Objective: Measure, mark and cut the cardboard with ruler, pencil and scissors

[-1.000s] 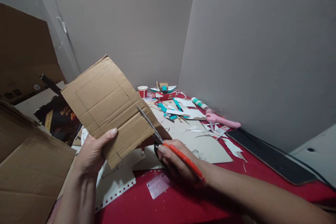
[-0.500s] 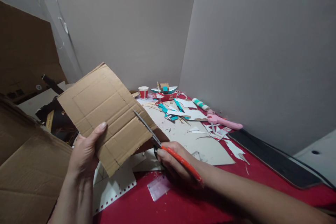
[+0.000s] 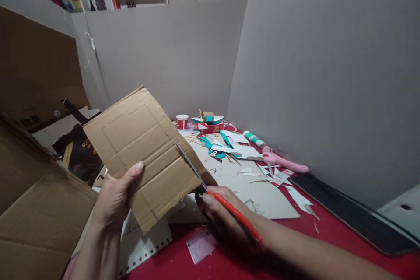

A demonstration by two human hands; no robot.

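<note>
My left hand (image 3: 118, 192) grips a piece of brown cardboard (image 3: 147, 148) by its lower left side, thumb on top and fingers hidden beneath. Pencil lines run over its creased face. My right hand (image 3: 226, 214) is closed around orange-handled scissors (image 3: 236, 214). One scissor blade lies over the cardboard at its right side, and a strip there bends away behind the blades. The cardboard is held tilted above the table.
A large cardboard box (image 3: 36, 201) stands at the left. Paper scraps (image 3: 226, 148), a pink glue gun (image 3: 282, 162), a red and white paper cup (image 3: 182, 121) and a clear plastic ruler piece (image 3: 201, 245) lie on the red table. A dark board (image 3: 354, 214) lies along the right.
The view has shifted, so everything sits slightly lower and further right. Both hands keep their hold on the cardboard and scissors; the scissor blades look more nearly closed.
</note>
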